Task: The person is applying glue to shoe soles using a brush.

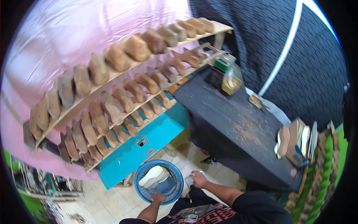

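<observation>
A round blue plastic basket (pixel 138 175) sits on the tiled floor in front of me, with pale shoe insoles (pixel 152 176) lying in it. My left hand (pixel 158 196) is at the basket's near rim, its fingers over the edge. My right hand (pixel 198 179) is just right of the basket, knuckles up, with its fingers bent down onto a small white thing (pixel 188 181) on the floor. What the fingers do underneath is hidden.
Slanted wooden shelves (pixel 112 76) hold several rows of wooden shoe lasts above a turquoise cabinet (pixel 149 140). A dark dusty table (pixel 231 119) carries a jar (pixel 231 80) and a stack of soles (pixel 296 140). Green racks stand at the right.
</observation>
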